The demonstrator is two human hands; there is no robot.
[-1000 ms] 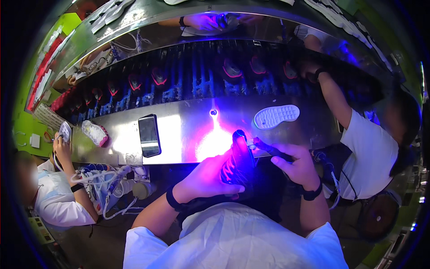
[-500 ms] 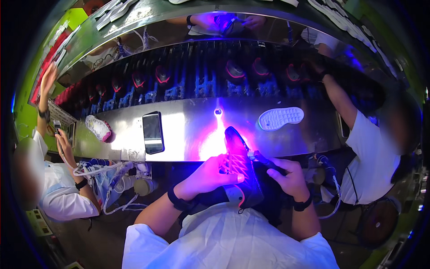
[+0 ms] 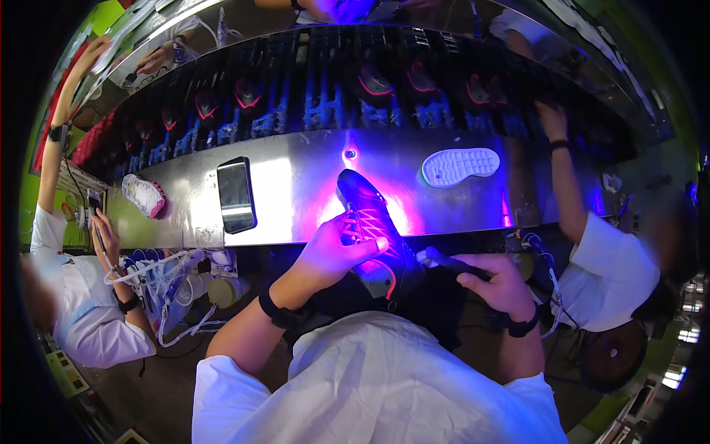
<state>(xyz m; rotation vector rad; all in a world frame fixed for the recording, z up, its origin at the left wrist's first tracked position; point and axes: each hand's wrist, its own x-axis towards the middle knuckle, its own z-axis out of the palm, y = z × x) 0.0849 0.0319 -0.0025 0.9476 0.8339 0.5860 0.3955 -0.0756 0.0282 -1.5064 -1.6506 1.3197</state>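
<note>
My left hand (image 3: pixel 331 253) is closed around the side of a dark shoe (image 3: pixel 376 223) with pink zigzag lacing, its thumb lying across the upper. The shoe slants away from me, toe toward the bench and heel near my lap. In my right hand (image 3: pixel 504 287) is a dark-handled brush (image 3: pixel 457 263). The pale brush head sits close to the right side of the shoe; whether it touches I cannot tell. Violet-pink light from a small lamp (image 3: pixel 350 154) falls over the shoe and my left hand.
On the metal bench (image 3: pixel 296 214) lie a phone (image 3: pixel 237 196), a white shoe sole (image 3: pixel 460 166) and a white-and-pink shoe piece (image 3: pixel 144 196). Behind runs a dark conveyor (image 3: pixel 288 111) carrying several dark, pink-edged shoe parts. One person (image 3: pixel 103 307) works at left, another (image 3: pixel 603 270) at right.
The view has shifted, so the bench sits higher in the picture. The brush has moved back along the shoe's right side, toward the heel. My left hand keeps its hold.
</note>
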